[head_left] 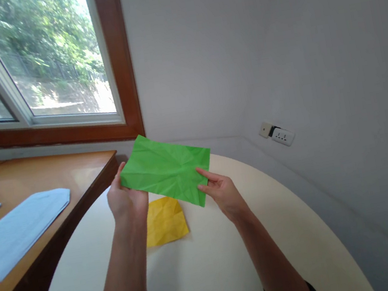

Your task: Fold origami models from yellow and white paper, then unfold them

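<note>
Showing creased, folded green paper (166, 170)

Both hands (172, 196) hold green paper (166, 170); yellow paper (165, 221) beneath

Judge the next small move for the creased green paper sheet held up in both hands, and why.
Probably lower the creased green paper sheet flat onto the round cream table: the left hand and right hand pinch its ends in mid-air, unsupported.

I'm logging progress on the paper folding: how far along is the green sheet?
Done: green sheet already carries many creases. In hand: left hand and right hand hold it flat above the table. Left: no finished shape yet; yellow sheet lies untouched.
</note>
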{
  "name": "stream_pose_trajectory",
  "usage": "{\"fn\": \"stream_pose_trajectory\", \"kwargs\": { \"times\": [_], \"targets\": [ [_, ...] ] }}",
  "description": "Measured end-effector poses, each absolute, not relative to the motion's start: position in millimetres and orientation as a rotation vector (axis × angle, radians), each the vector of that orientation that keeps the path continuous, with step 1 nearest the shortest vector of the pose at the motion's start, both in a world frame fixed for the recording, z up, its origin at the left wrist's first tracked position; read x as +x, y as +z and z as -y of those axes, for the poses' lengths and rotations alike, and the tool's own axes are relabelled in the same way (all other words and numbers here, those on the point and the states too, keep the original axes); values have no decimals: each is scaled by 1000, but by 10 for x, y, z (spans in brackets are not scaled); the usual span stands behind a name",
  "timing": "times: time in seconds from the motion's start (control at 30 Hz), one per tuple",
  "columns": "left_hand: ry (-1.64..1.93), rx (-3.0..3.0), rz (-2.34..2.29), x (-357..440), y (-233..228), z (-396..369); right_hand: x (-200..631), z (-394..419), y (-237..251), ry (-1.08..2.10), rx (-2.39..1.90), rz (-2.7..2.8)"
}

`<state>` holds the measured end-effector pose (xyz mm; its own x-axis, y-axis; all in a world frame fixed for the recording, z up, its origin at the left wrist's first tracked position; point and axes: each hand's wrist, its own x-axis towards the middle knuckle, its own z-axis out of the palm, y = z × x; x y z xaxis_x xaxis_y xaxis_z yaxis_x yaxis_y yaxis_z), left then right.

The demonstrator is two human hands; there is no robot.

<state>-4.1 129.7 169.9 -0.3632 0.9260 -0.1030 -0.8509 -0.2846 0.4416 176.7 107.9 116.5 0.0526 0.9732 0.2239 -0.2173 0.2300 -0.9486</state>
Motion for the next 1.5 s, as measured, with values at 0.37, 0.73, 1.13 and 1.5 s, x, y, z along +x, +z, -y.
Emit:
{"fn": "stream_pose_trajectory", "kwargs": {
  "times": [0.37, 0.73, 1.13, 1.5],
  "targets": [
    [2578, 652, -761, -384, 1710, -1121, 1503, -1217, 672, 1101, -1223, 1479],
    [2339, 699, -780, -345, 1662, -1168, 1338, -1338, 104, 953, -1515, 1703],
    [2332, 850, -840, -388, 1605, -1194, 1192, -1175, -29, 226, -1600, 1974],
    [2305, 700, -725, -405, 1683, -1152, 1034, -1069, 59, -218, -1243, 2217]
  ]
}}
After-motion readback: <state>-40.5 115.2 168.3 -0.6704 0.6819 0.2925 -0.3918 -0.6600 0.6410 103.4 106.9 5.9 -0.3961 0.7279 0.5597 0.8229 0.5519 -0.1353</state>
